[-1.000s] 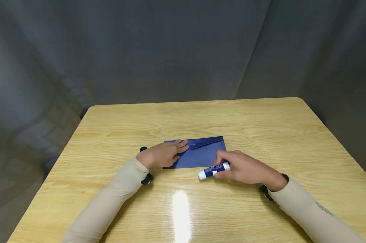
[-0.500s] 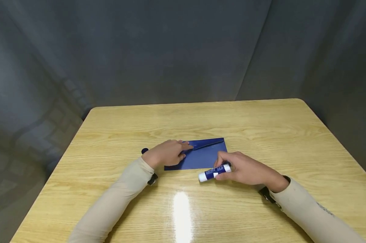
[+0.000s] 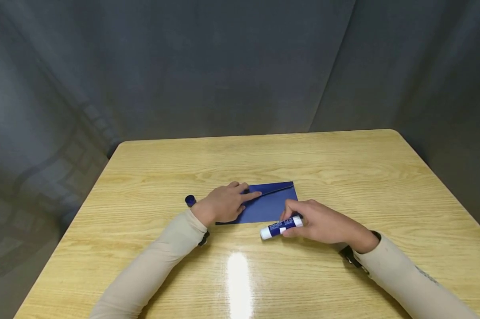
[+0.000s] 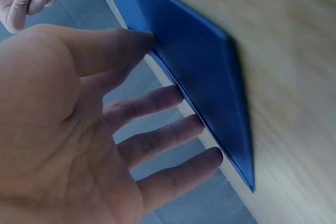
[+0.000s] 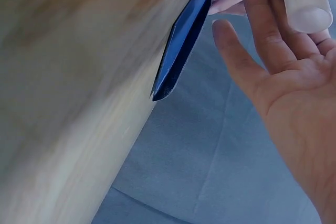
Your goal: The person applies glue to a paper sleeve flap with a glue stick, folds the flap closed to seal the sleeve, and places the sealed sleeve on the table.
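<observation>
Over on the left, a small blue cap (image 3: pixel 190 200) sits on the wooden table (image 3: pixel 363 168); next, the left hand (image 3: pixel 225 204), fingers spread, index finger on the flap (image 3: pixel 272 188) of a blue envelope (image 3: pixel 268 208) lying mid-table; and on the right, the right hand (image 3: pixel 317 221) pinches a blue-and-white glue stick (image 3: pixel 276 228), just beside the envelope's near edge.

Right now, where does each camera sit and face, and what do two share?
Head: on the head, facing forward and down at the blue envelope; left hand, right hand and sleeves show.
Left wrist: worn there, facing along the left palm to the envelope; right hand partly shows.
Right wrist: worn there, facing past the right palm to the envelope; left fingers partly show.
Both wrist views share the envelope and glue stick.
</observation>
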`<state>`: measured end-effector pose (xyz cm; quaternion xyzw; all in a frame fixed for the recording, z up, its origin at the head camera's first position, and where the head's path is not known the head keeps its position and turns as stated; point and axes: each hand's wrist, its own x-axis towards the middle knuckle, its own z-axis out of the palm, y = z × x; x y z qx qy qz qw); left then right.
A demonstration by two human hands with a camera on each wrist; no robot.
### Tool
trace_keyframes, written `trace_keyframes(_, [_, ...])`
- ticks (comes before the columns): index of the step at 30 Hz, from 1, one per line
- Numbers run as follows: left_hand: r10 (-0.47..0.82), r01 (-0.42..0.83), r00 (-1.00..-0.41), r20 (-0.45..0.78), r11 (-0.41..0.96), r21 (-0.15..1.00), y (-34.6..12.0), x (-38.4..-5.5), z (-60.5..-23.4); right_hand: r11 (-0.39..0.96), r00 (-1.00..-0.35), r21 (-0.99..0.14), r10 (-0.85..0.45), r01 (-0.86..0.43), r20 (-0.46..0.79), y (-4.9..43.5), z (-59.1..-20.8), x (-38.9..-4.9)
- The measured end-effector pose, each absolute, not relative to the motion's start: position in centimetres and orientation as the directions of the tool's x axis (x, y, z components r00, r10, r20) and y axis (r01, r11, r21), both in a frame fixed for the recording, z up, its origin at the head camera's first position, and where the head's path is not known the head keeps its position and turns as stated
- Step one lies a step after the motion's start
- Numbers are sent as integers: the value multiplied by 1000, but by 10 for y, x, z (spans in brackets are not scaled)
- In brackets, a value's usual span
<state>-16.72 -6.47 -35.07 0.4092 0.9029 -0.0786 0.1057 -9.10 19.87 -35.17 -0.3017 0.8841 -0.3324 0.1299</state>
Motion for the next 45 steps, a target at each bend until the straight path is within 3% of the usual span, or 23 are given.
trace_keyframes(6, [724, 765, -637, -266, 636, -102, -57, -167, -350, 613, -788, -658, -614, -437, -49, 198, -349, -90])
trace_keyframes(14, [737, 734, -579, -350, 657, 171, -56, -173, -352, 623, -787, -647, -615, -440, -57, 198, -348, -90])
trace_keyframes(19, [728, 706, -581, -365, 674, 220, -55, -174, -350, 614, -781, -646, -623, -453, -43, 198, -347, -91])
trace_keyframes(23, [734, 731, -580, -355, 660, 171, -51, -170, -350, 614, -781, -645, -623, -456, -41, 197, -349, -89])
trace_keyframes(30, [784, 806, -587, -200, 589, -54, -39, -169, -352, 623, -787, -640, -615, -449, -47, 196, -348, -89])
trace_keyframes(40, [727, 783, -618, -300, 602, -156, -31, -172, -346, 616, -776, -630, -630, -473, -34, 193, -343, -89])
trace_keyframes(45, [760, 814, -576, -301, 567, -128, -33, -177, -344, 616, -776, -633, -630, -470, -37, 192, -340, -88])
